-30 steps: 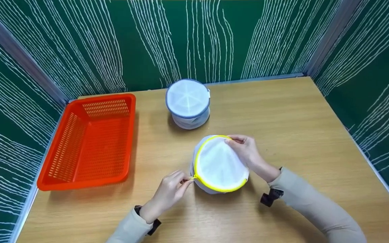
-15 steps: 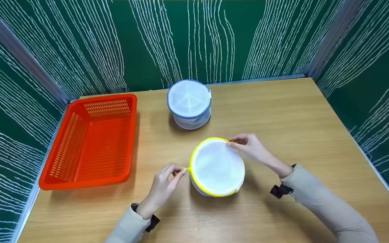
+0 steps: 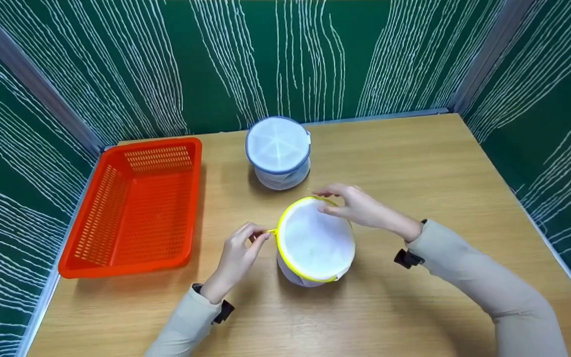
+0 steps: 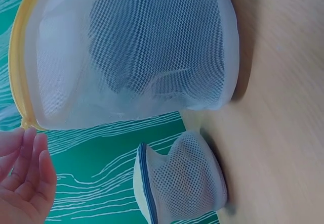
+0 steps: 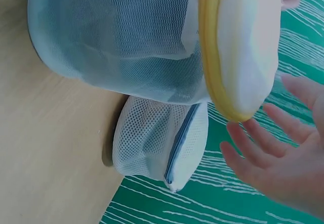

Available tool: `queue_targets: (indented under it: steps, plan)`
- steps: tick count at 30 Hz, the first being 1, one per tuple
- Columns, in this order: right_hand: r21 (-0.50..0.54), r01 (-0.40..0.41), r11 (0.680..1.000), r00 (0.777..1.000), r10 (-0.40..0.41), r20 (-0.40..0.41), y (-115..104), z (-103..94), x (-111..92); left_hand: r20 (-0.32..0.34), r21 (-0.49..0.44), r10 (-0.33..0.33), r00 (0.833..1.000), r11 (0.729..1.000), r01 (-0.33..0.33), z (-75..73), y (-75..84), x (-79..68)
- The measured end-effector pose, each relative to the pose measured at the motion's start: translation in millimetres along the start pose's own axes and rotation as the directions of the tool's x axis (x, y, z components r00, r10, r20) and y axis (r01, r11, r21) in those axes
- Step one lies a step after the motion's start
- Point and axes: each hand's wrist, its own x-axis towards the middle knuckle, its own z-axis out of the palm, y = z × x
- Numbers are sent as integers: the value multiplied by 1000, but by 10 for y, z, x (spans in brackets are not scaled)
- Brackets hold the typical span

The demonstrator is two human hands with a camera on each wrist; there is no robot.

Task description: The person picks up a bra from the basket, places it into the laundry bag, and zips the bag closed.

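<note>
A white mesh laundry bag [image 3: 315,243] with a yellow zip round its top stands upright on the table. My left hand [image 3: 238,253] pinches the yellow zip pull [image 3: 271,231] at the left side of the rim. In the left wrist view, something dark [image 4: 147,42] shows through the mesh. My right hand [image 3: 360,206] hovers at the far right of the rim, thumb over the white lid and fingers spread. The right wrist view has the fingertips [image 5: 235,128] right at the yellow zip [image 5: 212,47], not curled round it.
A smaller mesh laundry bag [image 3: 278,148] with a blue-grey zip stands behind, near the back wall. An orange plastic basket [image 3: 194,198] sits at the left of the wooden table [image 3: 414,163]. Green walls with white wavy lines enclose the table.
The rim has shifted left and turned, its zip pull moving left and away with my left hand. My right hand has let go of the rim and spread its fingers.
</note>
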Motion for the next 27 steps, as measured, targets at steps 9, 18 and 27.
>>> queue_targets:
  steps: [9,18,27]
  plan:
    - [-54,167,985,979,-159,124,-69,11,194,25,-15,-50,998,999,50,43,-28,122]
    - [-49,220,974,949,-202,241,-122,50,311,55,-47,-97,994,994,99,92,36,193]
    - [16,274,962,933,-270,237,-91,60,347,98,-46,-1,995,999,6,122,40,186]
